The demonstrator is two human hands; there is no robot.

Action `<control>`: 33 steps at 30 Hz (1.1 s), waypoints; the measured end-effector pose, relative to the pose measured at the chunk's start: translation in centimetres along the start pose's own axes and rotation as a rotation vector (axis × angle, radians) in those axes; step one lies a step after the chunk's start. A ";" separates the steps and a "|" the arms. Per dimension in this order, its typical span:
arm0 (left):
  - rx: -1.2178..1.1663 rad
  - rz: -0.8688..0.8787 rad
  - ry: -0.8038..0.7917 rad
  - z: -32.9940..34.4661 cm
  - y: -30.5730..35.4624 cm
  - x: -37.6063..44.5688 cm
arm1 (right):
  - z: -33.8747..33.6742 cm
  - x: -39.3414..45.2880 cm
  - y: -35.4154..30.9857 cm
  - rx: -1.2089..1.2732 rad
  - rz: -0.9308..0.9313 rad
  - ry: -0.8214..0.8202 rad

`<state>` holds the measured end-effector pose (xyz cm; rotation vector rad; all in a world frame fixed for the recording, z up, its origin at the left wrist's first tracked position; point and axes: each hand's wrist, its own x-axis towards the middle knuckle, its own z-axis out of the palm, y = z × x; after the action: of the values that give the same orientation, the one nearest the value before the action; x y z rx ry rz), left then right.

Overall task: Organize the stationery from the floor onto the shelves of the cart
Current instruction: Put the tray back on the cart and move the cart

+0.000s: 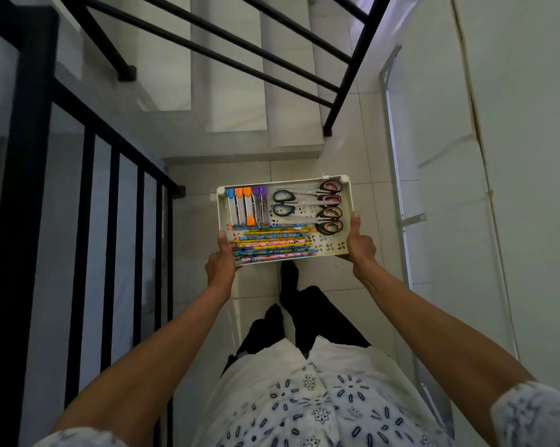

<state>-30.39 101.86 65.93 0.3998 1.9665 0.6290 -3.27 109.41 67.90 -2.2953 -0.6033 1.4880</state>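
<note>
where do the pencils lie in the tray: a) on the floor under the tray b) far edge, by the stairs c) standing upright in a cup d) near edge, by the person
d, the pencils lie flat along the near side of the tray, between the left hand and right hand that hold it.

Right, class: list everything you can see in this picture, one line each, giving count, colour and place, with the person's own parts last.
tray: one, white, held over the tiled floor
pencils: a bundle, patterned yellow, blue and pink, near side of tray
scissors: about five; dark handles, far right part of tray
capped tubes: about five; blue, orange and purple caps, far left part of tray
railing: black, at left
stairs: pale, ahead
left hand: grips the tray's left edge
right hand: grips the tray's right edge
</note>
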 end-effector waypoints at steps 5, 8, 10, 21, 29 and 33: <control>0.024 -0.004 0.011 0.9 4.4 2.7 | 0.6 2.6 -4.6 -0.011 0.010 -0.008; 0.011 0.002 0.028 1.5 7.0 4.1 | 1.1 4.2 -7.5 -0.018 0.007 -0.026; 0.027 0.002 0.027 1.6 8.7 5.4 | 1.4 5.0 -9.4 -0.022 0.001 -0.016; 0.050 0.029 -0.010 2.2 17.7 12.7 | 4.3 9.8 -18.5 0.007 0.016 0.012; 0.066 0.048 -0.038 2.1 23.9 17.9 | 6.7 12.9 -25.7 0.023 0.017 0.034; 0.065 0.048 -0.040 2.3 26.5 20.0 | 7.5 14.3 -28.4 0.024 0.032 0.032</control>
<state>-37.13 134.47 66.18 0.4975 1.9476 0.5846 -9.67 141.41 68.00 -2.3161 -0.5392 1.4613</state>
